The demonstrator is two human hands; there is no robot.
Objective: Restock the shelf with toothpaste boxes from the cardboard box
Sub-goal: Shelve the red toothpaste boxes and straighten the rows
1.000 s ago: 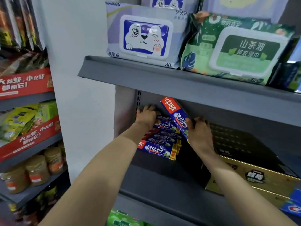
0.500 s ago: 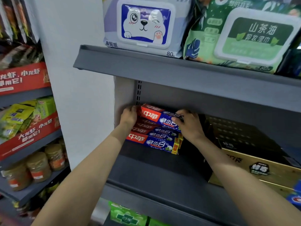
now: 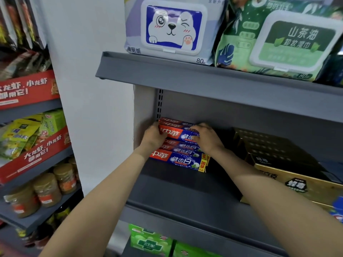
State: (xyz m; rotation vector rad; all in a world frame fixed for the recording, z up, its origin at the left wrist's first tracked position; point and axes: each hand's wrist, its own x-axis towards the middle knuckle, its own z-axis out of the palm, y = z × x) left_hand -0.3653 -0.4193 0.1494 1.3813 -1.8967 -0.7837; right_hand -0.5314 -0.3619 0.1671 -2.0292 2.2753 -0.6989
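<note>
Left hand: at the left end of the top box, fingers curled on that end — gripping it, with the wrist close to the shelf's side wall.
Right hand: draped over the right part of the same box, fingers bent down on its top and front, holding it.
Top box: red and blue toothpaste carton, lying flat and lengthwise on the stack, near level and pushed toward the back corner.
Stack: at least 4 cartons show in the left rear corner of the shelf, the lowest one sticking out furthest toward the front with a yellow tag at its right end.
Progress: several boxes are up — this one looks all but seated, so I'd call the current placement nearly finished, only a squaring-up and a release to go.
Left to do: plenty of bare shelf in front of the stack, so more cartons could fit; how many remain I cannot judge.
Hidden: the cardboard box is nowhere in view, so its contents are unknown.
Hard to read: the right hand covers the right end of the top box, and the rear cartons show only as thin red strips — exact count uncertain.
Neighbours: gold cartons sit to the right on the same shelf, near the stack but not touching; wipes packs stand on the shelf above.
Cut off: a blue item at the right edge is clipped and blurred.
</note>
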